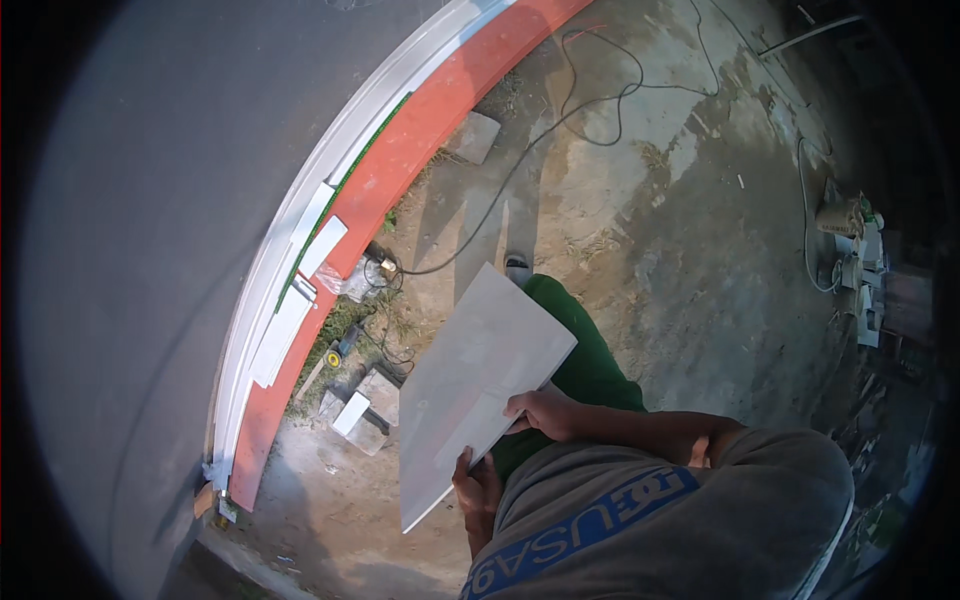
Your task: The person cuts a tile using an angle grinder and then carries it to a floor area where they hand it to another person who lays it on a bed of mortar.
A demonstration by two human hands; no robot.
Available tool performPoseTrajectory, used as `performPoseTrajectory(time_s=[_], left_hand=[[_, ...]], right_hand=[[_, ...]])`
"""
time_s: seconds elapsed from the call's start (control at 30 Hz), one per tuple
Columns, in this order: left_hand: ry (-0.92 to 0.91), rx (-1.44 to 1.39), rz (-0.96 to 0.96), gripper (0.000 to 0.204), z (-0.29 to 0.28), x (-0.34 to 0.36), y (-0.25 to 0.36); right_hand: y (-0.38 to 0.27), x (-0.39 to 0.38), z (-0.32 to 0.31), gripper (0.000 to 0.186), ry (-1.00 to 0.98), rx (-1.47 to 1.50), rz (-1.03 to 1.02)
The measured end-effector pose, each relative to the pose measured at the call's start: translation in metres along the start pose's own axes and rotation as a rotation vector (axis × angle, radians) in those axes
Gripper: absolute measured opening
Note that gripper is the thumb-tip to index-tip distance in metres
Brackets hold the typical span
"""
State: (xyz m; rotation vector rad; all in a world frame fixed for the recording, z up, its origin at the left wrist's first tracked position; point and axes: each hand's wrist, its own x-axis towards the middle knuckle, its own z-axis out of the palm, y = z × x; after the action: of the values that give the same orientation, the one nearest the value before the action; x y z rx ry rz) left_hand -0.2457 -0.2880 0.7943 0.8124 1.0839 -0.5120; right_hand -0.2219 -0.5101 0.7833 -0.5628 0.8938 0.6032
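Observation:
I hold a large, flat grey tile (480,350) tilted in front of my body, its pale thin edge toward me. My left hand (475,488) grips that near edge at the lower side, thumb on top. Farther along the same edge, my right hand (540,413) is closed on it, fingertips partly hidden. A fainter rectangular patch (468,425) shows on the tile's face between the hands; whether it is a separate piece or a mark, I cannot tell.
A long red board (420,120) curves along the left, with white strips (285,335) lying on it. An angle grinder (345,343) lies beside blocks, one bearing a white piece (350,413). A dark cable (500,195) crosses the dirt ground. Clutter (865,265) is piled far right.

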Motion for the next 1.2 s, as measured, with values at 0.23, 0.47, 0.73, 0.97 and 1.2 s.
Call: performPoseTrajectory(time_s=[0.23,0.47,0.73,0.97,1.2], left_hand=[[-0.226,0.315,-0.068,0.038,0.200,-0.025,-0.021],[-0.429,0.101,0.071,0.054,0.413,-0.064,-0.041],[-0.659,0.482,0.085,0.054,0.695,0.007,-0.166],[-0.606,0.802,-0.107,0.061,0.920,-0.005,-0.314],[-0.655,0.995,-0.232,0.058,1.145,0.001,-0.459]], right_hand=[[-0.144,-0.120,-0.077,0.045,0.089,0.314,-0.379],[-0.286,-0.251,-0.144,0.054,0.193,0.429,-0.601],[-0.489,-0.290,-0.319,0.060,0.347,0.584,-0.800],[-0.622,-0.384,-0.461,0.059,0.554,0.898,-0.828],[-0.748,-0.425,-0.567,0.064,0.723,1.232,-0.834]])
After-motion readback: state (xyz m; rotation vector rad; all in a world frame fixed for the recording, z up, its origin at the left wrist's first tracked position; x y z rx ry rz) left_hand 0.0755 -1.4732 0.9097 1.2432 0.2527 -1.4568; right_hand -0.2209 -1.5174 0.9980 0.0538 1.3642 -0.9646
